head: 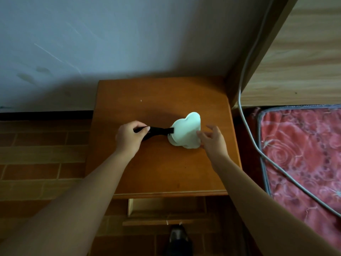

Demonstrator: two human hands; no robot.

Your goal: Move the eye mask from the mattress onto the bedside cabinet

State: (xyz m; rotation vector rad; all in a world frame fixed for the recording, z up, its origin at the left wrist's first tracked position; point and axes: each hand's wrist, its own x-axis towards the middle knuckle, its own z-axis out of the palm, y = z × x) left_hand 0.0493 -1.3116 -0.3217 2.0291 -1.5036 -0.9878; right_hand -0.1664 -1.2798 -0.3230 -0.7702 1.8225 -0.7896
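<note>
The eye mask [185,132] is pale white with a black strap [158,130] and lies folded on the brown wooden top of the bedside cabinet [160,172]. My left hand [129,137] pinches the far end of the black strap, left of the mask. My right hand [212,139] is at the mask's right edge with its fingers spread, its fingertips touching or just off the white fabric. The mattress [304,154], red with a floral pattern, lies to the right of the cabinet.
A grey cable [247,71] runs down the wall and across the mattress corner. A wooden headboard [295,61] stands at the upper right. The white wall is behind the cabinet, a brick-patterned floor [40,154] to the left. A shoe [177,237] shows below the cabinet front.
</note>
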